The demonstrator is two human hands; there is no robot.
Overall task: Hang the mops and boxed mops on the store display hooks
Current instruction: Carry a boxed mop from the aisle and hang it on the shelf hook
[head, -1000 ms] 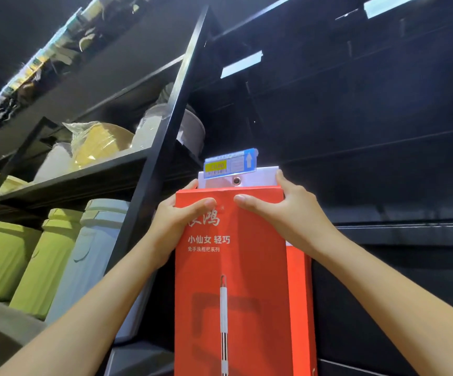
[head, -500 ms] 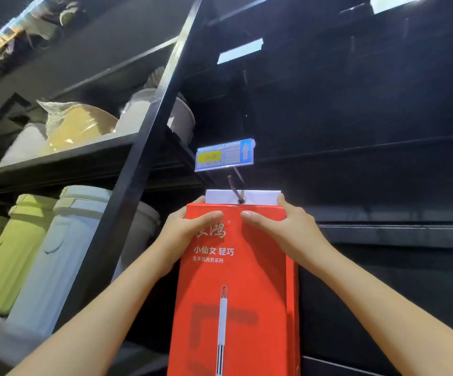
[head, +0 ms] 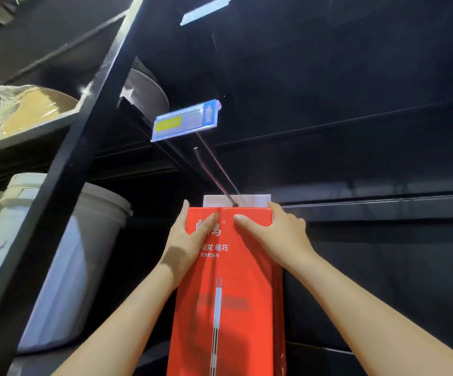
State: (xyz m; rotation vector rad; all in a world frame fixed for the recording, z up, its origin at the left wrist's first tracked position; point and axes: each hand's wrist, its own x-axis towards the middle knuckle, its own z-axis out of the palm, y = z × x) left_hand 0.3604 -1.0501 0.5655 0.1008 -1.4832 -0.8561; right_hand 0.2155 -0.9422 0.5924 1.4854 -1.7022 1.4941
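A tall red boxed mop (head: 236, 289) with a white hang tab (head: 255, 201) at its top stands upright in front of a dark display wall. The metal display hook (head: 214, 172) runs through the hole in the tab, and the box sits far back along the rod. A blue and yellow price tag (head: 186, 120) is fixed at the hook's front end. My left hand (head: 190, 240) grips the box's upper left corner, thumb on the front face. My right hand (head: 277, 234) grips the upper right corner the same way.
A black shelf post (head: 76, 147) slants up on the left. Behind it stand green and pale lidded buckets (head: 84, 261) and wrapped basins (head: 29, 107) on the shelves. A dark slatted wall (head: 369, 158) fills the right side.
The box slid back along the hook rod, away from the price tag, with both hands still holding its top corners. The view has moved closer and tilted up.
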